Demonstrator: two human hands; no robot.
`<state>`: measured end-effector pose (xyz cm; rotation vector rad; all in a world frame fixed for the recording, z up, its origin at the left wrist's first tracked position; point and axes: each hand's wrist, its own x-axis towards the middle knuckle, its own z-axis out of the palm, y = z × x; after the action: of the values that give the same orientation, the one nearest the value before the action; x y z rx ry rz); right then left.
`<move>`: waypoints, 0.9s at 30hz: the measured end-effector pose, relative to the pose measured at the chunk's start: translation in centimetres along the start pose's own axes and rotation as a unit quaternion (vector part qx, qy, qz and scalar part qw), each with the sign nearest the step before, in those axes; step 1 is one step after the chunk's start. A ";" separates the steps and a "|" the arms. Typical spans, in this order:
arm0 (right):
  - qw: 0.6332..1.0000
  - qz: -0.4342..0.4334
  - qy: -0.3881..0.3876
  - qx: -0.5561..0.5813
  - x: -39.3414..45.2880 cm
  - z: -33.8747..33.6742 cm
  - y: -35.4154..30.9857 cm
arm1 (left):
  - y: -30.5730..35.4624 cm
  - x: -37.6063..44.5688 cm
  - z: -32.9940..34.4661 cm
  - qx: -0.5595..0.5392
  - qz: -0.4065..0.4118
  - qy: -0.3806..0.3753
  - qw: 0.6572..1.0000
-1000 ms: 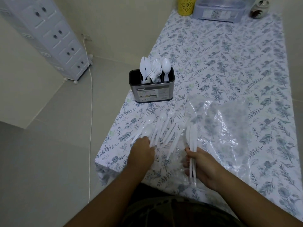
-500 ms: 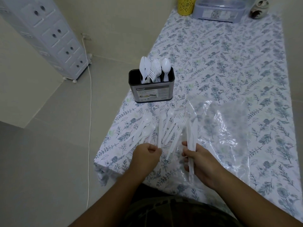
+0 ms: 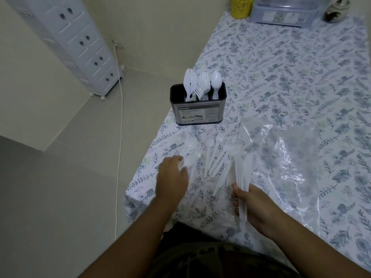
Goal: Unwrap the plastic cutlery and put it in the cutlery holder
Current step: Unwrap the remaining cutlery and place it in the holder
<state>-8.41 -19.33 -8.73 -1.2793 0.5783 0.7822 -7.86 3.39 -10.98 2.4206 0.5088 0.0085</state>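
A dark metal cutlery holder stands near the table's left edge with white plastic knives, forks and spoons upright in it. Loose white forks and spoons lie fanned out on the floral tablecloth in front of it. My left hand reaches to the leftmost spoons and its fingertips touch them near the table edge. My right hand grips a small bundle of white knives, blades pointing away from me. The crumpled clear plastic wrapper lies to the right of the loose cutlery.
The table edge drops off just left of my left hand. A yellow cup, a grey lidded box and a small round jar stand at the far end. A white drawer tower and a cable are on the floor.
My left hand has moved left and forward from the middle of the loose cutlery to the spoons at the table edge. My right hand keeps the knife bundle almost in place.
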 end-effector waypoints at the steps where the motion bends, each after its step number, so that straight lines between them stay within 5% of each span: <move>1: 1.000 -0.003 -0.002 -0.008 0.0 0.0 0.1 | -0.9 0.9 -0.1 0.020 -0.021 0.013 0.999; 5: 1.000 -0.003 -0.005 -0.021 -0.1 0.2 0.1 | -2.2 3.1 0.4 0.005 -0.074 -0.015 0.997; 15: 1.000 0.000 0.010 -0.026 -0.1 -0.1 0.1 | -1.0 2.2 1.1 -0.097 -0.049 -0.029 0.994; 20: 1.000 -0.002 0.021 -0.023 0.1 -0.5 0.2 | -3.3 2.7 0.4 -0.027 -0.046 0.013 0.998; 23: 0.999 0.004 0.035 -0.011 0.4 -0.6 0.2 | -3.1 1.9 0.3 -0.010 0.027 0.016 0.999; 27: 0.998 0.010 0.054 0.032 0.8 -0.9 0.0 | -3.3 0.0 1.9 0.130 0.156 -0.133 0.970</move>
<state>-7.89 -20.10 -9.49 -1.2639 0.6988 0.7089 -8.78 4.56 -14.45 2.6795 0.0027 -0.2598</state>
